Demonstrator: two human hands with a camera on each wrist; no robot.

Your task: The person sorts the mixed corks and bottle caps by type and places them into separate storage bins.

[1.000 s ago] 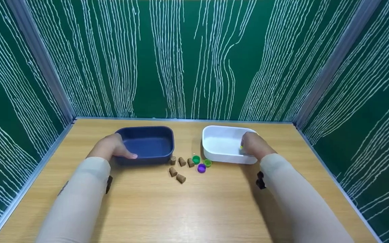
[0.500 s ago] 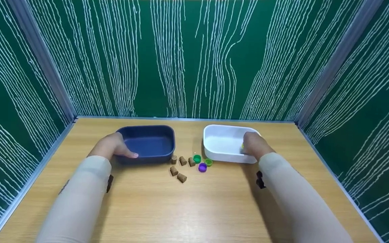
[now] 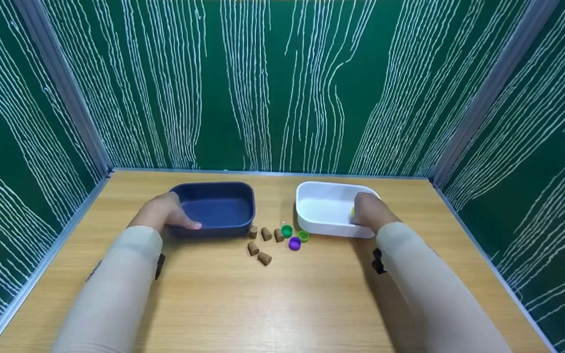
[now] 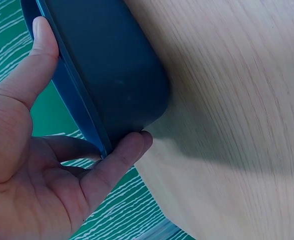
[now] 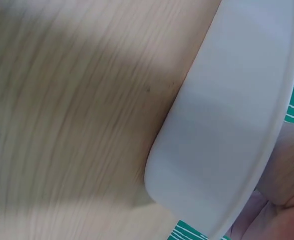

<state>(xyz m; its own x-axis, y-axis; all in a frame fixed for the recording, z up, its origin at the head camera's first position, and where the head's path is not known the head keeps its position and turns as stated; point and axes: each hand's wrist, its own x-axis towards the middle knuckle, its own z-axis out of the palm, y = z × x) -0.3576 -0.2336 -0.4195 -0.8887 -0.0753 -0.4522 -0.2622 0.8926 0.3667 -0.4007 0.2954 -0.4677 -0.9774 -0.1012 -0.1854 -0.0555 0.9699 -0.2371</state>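
Observation:
My left hand grips the left end of a dark blue rectangular tub. Its thumb lies along the near rim, and in the left wrist view the other fingers touch the outside of the end wall. My right hand reaches over the right end into a white tub, fingers curled. Beside those fingers shows a bit of a yellow cap, mostly hidden by the hand. In the right wrist view the white wall covers the fingertips.
Between the tubs lie several brown corks, a green cap, a lime green cap and a purple cap. Green panels with white wavy lines stand at the back and both sides of the wooden table.
Both hands and tubs keep their places. The head view has shifted very slightly, and the visible bit of yellow has changed a little at the right hand.

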